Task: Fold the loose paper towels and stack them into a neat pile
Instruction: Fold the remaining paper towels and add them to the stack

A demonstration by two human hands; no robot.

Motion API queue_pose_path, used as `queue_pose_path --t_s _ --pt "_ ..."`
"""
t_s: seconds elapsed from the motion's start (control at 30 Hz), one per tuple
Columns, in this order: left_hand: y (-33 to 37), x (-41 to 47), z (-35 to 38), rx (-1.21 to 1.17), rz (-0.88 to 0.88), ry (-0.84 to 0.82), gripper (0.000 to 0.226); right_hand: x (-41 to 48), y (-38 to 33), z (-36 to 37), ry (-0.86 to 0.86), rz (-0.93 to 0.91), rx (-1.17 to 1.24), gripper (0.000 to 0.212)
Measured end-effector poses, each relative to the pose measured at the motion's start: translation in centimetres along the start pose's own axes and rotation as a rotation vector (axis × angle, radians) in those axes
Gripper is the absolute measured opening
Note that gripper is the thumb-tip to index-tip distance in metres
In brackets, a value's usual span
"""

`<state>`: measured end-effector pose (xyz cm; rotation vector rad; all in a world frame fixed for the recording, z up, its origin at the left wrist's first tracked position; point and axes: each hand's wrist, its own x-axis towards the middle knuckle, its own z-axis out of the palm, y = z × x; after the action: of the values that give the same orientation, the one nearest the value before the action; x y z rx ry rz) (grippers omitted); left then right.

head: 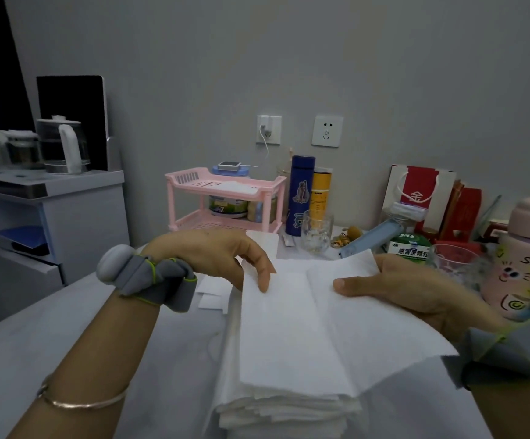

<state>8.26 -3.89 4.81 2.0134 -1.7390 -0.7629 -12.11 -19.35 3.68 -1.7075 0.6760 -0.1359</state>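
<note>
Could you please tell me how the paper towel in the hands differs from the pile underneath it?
The held towel is one thin sheet; the pile is many stacked layers. The held towel is spread wider, creased down its middle, and its right part overhangs the pile, whose towels are folded narrower. The left hand and right hand pinch the held towel's far edge; nothing grips the pile. Both are white.

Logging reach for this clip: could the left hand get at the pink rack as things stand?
Probably yes: the left hand lies just before the pink rack, nothing visibly between, but it would have to release the paper towel first.
</note>
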Motion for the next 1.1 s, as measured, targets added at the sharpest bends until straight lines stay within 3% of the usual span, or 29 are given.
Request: queue_pose_path --t_s 0.13,0.27,0.3,0.37,0.47,0.53,0.6,0.67,0.77,0.83,0.93,1.1 --pt "0.4 -1.2 -0.3 -0.018 -0.142 0.122 0.046 0.2 0.2 0.5 0.071 0.039 -0.077 0.104" --pt "0.1 -4.7 3.1 -0.273 -0.304 0.587 0.024 0.2 0.3 0.3 0.088 0.027 -0.118 0.099" --pt "0.0 -5.9 4.4 -0.370 -0.370 0.623 0.023 0.2 0.4 0.1 0.089 0.022 -0.137 0.092" --pt "0.2 -9.0 7.4 -0.595 -0.531 0.524 0.045 0.3 0.4 0.0 0.128 0.007 -0.202 0.076" --pt "0.9 -12.5 11.8 -0.978 -0.647 0.245 0.072 0.1 0.4 0.3 0.165 0.007 -0.264 0.080" --pt "1.3 -12.8 13.9 -1.232 -0.625 0.208 0.076 0.0 0.2 0.5 0.161 0.009 -0.296 0.082" --pt "1.7 -12.4 15.5 -1.364 -0.608 0.291 0.074 -0.1 0.1 0.6 0.158 0.024 -0.284 0.072" --pt "2.4 -11.8 16.5 -1.396 -0.602 0.442 0.066 -0.3 0.1 0.6 0.164 0.030 -0.286 0.061" --pt "3.0 -11.1 17.1 -1.445 -0.548 0.765 0.045 -0.8 0.1 0.4 0.162 0.011 -0.290 0.061" --pt "3.3 -10.7 17.2 -1.412 -0.495 0.953 0.035 -1.1 0.1 0.3 0.166 0.010 -0.301 0.061" --pt "3.7 -9.5 17.1 -1.393 -0.372 1.102 0.022 -1.1 0.1 0.0 0.172 0.015 -0.288 0.053" --pt "5.4 -8.5 16.6 -1.212 -0.239 1.328 0.024 -1.0 0.1 -0.2 0.189 0.006 -0.354 0.049"
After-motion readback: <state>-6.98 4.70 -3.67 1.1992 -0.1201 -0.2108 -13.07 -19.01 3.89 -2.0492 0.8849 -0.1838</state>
